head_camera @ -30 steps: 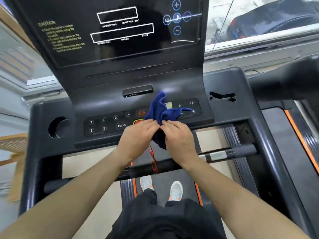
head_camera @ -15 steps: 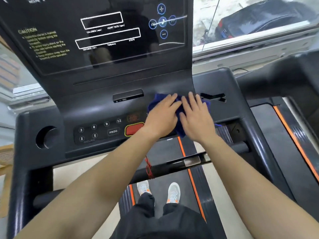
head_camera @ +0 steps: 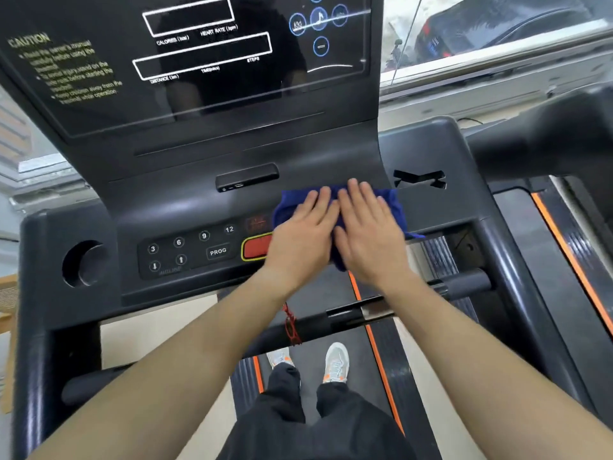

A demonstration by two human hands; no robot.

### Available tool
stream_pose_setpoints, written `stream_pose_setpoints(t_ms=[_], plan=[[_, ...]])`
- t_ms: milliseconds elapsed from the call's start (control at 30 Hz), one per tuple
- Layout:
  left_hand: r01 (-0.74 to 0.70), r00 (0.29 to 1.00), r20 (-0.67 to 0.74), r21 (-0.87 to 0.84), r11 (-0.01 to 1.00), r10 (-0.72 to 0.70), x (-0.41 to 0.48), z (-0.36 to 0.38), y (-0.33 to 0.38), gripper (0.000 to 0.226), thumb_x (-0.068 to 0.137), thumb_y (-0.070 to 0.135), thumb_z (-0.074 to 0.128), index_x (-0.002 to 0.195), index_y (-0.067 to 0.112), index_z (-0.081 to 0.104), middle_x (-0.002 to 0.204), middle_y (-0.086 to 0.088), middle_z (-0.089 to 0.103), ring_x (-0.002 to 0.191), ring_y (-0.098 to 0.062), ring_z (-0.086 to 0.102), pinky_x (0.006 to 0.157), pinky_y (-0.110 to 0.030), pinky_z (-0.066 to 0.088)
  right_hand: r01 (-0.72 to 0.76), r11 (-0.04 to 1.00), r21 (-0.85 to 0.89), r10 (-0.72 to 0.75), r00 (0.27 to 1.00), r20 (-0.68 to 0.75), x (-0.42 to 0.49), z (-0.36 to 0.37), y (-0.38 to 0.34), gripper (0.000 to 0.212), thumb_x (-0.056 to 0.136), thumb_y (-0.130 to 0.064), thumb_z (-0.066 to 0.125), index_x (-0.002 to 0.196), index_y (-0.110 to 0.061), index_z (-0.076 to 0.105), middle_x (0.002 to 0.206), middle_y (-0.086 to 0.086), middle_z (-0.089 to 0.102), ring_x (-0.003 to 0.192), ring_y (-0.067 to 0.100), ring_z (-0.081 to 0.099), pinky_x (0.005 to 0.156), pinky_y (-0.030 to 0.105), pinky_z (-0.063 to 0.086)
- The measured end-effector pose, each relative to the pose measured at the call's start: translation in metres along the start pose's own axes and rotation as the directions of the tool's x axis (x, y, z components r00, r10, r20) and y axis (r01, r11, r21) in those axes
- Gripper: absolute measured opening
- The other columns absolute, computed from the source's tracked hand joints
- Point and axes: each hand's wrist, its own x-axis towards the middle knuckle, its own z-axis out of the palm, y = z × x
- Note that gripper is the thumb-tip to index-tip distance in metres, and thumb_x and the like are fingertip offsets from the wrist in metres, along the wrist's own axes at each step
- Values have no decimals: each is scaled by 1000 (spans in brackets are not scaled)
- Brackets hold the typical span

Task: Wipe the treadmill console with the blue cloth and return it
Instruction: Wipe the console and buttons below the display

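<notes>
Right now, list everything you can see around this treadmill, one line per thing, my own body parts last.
Blue cloth: one, blue, flat on the right half of the button panel, under both hands.
Console screen: one, black with white outlines and yellow caution text, upper middle.
Button panel: one, dark, with numbers 3, 6, 9, 12, arrows and PROG, left of the cloth.
Red button: one, red with yellow border, partly covered by the left hand.
Cup holder: one, round hole, far left of console.
Handlebar: one, black and silver, below the console.
Red cord: one, tied on the handlebar.
Car: one, dark, outside the window.
Shoes: two, grey and orange, on the belt.
Left hand: flat on cloth.
Right hand: flat on cloth.
</notes>
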Motion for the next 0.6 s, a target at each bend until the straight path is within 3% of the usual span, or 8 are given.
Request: stream_pose_setpoints(t_ms=[167, 300, 433, 600], plan=[[-119, 991, 68, 1, 993, 118, 28, 4, 38, 65, 92, 24, 19, 149, 2, 40, 157, -20, 36, 145, -38, 36, 116, -46, 35, -139, 988, -65, 140, 990, 10, -22, -8, 37, 62, 101, -36, 28, 155, -4, 29, 164, 18, 22, 153, 32, 18, 123, 47, 15], [-111, 991, 66, -47, 993, 114, -14, 14, 6, 58, 97, 22, 34, 151, 2, 36, 159, -21, 32, 148, -35, 31, 117, -48, 32, -48, 998, -47, 49, 999, 23, -35, -2, -5, 64, 101, -36, 38, 154, -1, 29, 164, 20, 21, 152, 35, 16, 123, 48, 14], [90, 993, -73, -97, 991, -97, -63, -2, -50, 49, 94, 27, 43, 136, 11, 61, 146, -13, 54, 135, -26, 52, 111, -38, 42, 182, 983, -3, -181, 979, 99, -4, -5, -61, 66, 102, -44, 29, 155, -5, 27, 165, 17, 20, 153, 32, 15, 123, 45, 12], [421, 897, -58, -197, 885, -439, -145, -11, -125, 50, 96, 30, 38, 139, 18, 59, 149, -3, 51, 137, -18, 49, 99, -33, 50, 390, 919, 62, -394, 896, 206, 39, 2, -176, 71, 101, -49, 16, 159, -9, 13, 168, 14, 2, 155, 29, -1, 125, 43, 2]])
